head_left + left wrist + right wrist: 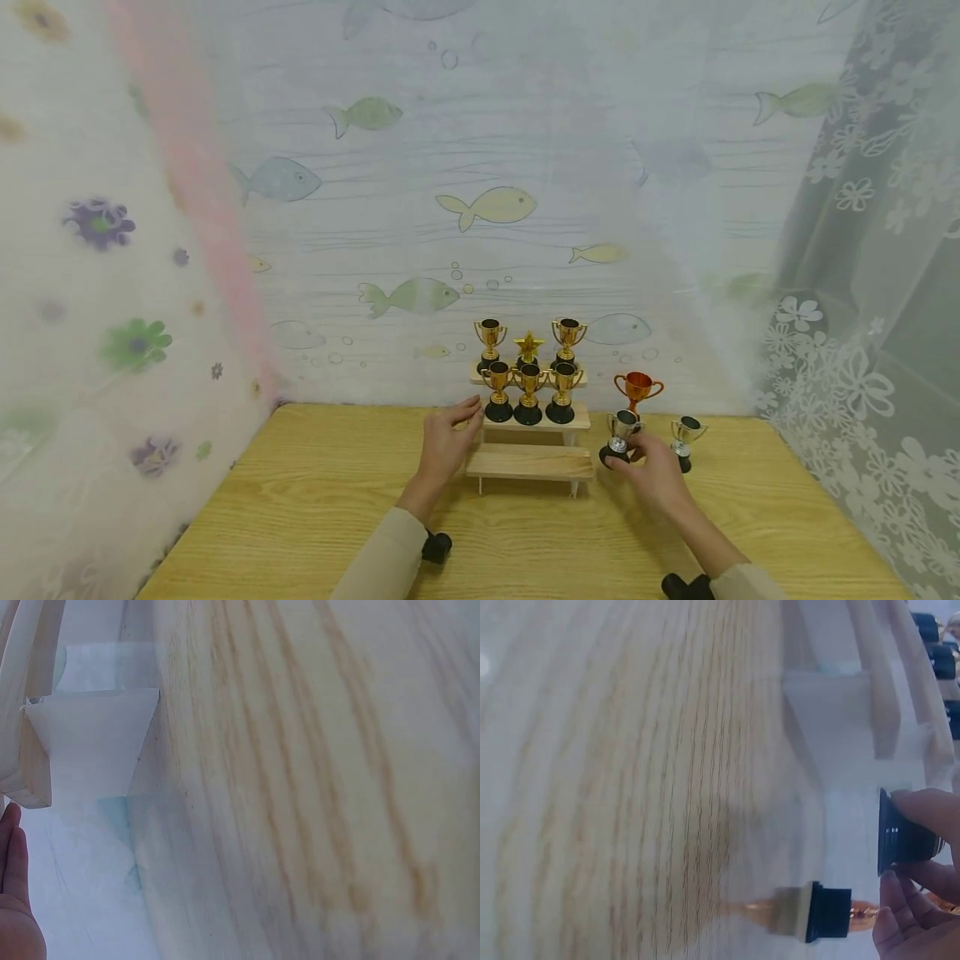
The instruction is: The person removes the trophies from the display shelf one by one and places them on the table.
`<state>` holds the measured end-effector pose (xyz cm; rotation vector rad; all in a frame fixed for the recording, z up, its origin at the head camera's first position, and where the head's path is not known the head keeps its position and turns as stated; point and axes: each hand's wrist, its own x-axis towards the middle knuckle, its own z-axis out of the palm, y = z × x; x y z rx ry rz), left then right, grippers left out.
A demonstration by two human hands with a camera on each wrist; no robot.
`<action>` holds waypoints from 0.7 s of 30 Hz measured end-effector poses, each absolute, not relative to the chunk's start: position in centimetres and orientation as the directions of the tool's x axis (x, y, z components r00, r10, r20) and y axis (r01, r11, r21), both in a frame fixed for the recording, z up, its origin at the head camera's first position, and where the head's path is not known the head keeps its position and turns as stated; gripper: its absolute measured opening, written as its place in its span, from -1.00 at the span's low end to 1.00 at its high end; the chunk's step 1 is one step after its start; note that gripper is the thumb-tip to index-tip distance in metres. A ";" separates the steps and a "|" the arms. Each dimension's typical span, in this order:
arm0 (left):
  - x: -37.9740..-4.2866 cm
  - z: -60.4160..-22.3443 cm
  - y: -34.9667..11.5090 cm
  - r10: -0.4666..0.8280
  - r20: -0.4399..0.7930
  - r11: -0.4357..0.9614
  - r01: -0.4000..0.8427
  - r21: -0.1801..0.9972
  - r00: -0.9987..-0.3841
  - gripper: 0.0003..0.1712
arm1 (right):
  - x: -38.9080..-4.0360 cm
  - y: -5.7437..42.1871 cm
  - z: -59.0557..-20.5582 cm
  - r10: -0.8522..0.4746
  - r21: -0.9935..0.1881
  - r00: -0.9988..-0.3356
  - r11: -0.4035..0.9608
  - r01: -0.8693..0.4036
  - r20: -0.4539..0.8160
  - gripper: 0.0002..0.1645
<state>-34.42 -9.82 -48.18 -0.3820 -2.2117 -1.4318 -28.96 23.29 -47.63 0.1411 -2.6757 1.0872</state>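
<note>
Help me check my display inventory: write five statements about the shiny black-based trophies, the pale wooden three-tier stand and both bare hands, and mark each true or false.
1. The right hand holds a shiny silver two-handled cup with a black base. True.
2. The left hand grips a trophy. False: it is at the left side of the pale wooden three-tier stand, with no trophy in it.
3. The gold star-shaped trophy stands on the lowest tier. False: it is on the top tier.
4. Three gold two-handled cups stand on the middle tier. True.
5. The orange-bronze two-handled cup is on the stand. False: it stands on the yellow wood-grain table.
</note>
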 end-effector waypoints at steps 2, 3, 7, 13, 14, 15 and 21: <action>-34.4 -48.2 -9.8 -0.023 0.528 0.416 0.472 0.778 -0.849 -0.72 | -29.3 23.4 -47.8 0.009 -0.680 -0.966 0.712 -0.175 0.258 -0.49; -34.4 -48.2 -9.8 -0.023 0.527 0.416 0.472 0.778 -0.849 -0.72 | -29.5 23.4 -47.9 0.011 -0.685 -0.967 0.708 -0.172 0.254 -0.48; -34.5 -48.2 -9.9 -0.021 0.528 0.415 0.473 0.777 -0.849 -0.72 | -30.3 23.5 -48.3 0.018 -0.695 -0.970 0.701 -0.160 0.242 -0.46; -34.7 -48.4 -9.9 -0.016 0.539 0.415 0.485 0.770 -0.842 -0.72 | -31.1 23.4 -48.5 0.031 -0.697 -0.972 0.703 -0.144 0.232 -0.50; -34.7 -48.5 -9.9 -0.015 0.540 0.416 0.486 0.769 -0.841 -0.72 | -31.2 23.4 -48.5 0.033 -0.698 -0.973 0.702 -0.139 0.227 -0.51; -34.8 -48.5 -9.9 -0.014 0.542 0.416 0.488 0.768 -0.840 -0.72 | -31.3 23.4 -48.5 0.034 -0.701 -0.974 0.700 -0.135 0.222 -0.51; -34.7 -48.5 -9.9 -0.017 0.548 0.421 0.491 0.763 -0.837 -0.73 | -31.8 23.6 -48.7 0.038 -0.702 -0.979 0.703 -0.117 0.200 -0.57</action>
